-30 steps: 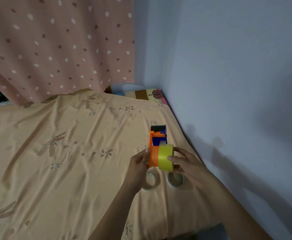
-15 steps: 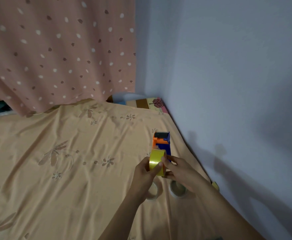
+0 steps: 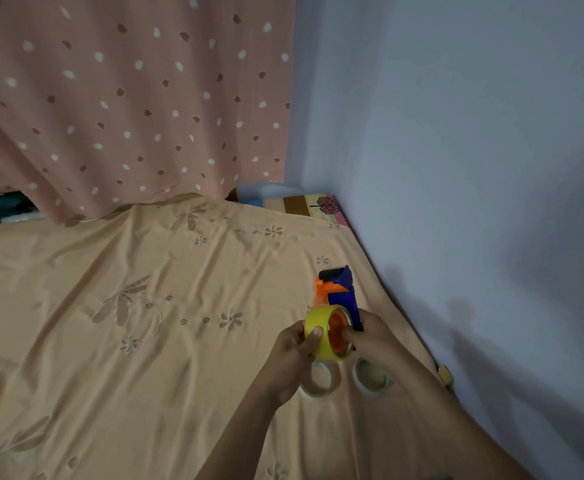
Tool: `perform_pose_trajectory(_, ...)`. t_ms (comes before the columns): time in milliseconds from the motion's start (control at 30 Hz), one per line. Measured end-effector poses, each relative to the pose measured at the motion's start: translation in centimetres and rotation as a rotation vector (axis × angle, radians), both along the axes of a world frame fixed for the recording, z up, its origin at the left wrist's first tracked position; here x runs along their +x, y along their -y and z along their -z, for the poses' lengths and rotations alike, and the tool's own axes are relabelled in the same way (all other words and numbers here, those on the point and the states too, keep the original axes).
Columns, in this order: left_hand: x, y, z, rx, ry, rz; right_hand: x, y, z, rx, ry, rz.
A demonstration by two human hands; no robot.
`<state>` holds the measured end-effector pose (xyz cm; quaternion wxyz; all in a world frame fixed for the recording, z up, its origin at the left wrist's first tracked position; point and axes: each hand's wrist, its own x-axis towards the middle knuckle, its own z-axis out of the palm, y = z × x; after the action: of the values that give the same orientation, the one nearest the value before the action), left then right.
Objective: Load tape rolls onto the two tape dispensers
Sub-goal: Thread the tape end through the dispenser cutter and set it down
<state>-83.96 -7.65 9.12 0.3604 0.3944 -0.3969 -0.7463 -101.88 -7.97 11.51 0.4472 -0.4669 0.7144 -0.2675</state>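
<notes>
An orange and blue tape dispenser (image 3: 337,292) is held up above the bed, its black roller end pointing away from me. A yellow tape roll (image 3: 323,336) sits around its orange hub. My left hand (image 3: 295,351) grips the roll's outer face with thumb and fingers. My right hand (image 3: 375,341) holds the dispenser's blue side, its fingertips touching the hub. Two pale tape rolls lie flat on the sheet below my hands, one on the left (image 3: 320,381) and one on the right (image 3: 370,375). I see only one dispenser.
A peach floral bed sheet (image 3: 127,323) covers the surface. A blue-grey wall (image 3: 474,168) runs close along the right. A pink dotted curtain (image 3: 127,98) hangs at the back, with a patterned pillow (image 3: 304,204) in the corner. A small yellow object (image 3: 444,372) sits by the wall.
The dispenser has turned so that the roll's open side and orange hub face me. My left thumb has shifted onto the roll's outer face. The view has tilted slightly.
</notes>
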Motion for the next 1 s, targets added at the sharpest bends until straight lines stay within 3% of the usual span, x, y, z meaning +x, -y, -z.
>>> perform_pose_trajectory(100,0.4,-0.5,-0.1,0.018,-0.016,-0.008,1.9,0.0,1.6,-0.021,-0.019,0.069)
perform_pose_trajectory(367,0.8,-1.9,-0.8,0.037,0.33,-0.298,5.1,-1.0,2.0,-0.077,-0.085,0.104)
perform_pose_trajectory(633,4.4,-5.9,-1.8,0.146,0.027,-0.361,7.8,-3.8,0.8,-0.044,0.165,0.009)
perform_pose_trajectory(1000,9.8,-13.2,-2.2,0.19,0.307,-0.571,15.8,-8.9,2.3,0.047,0.2,-0.077)
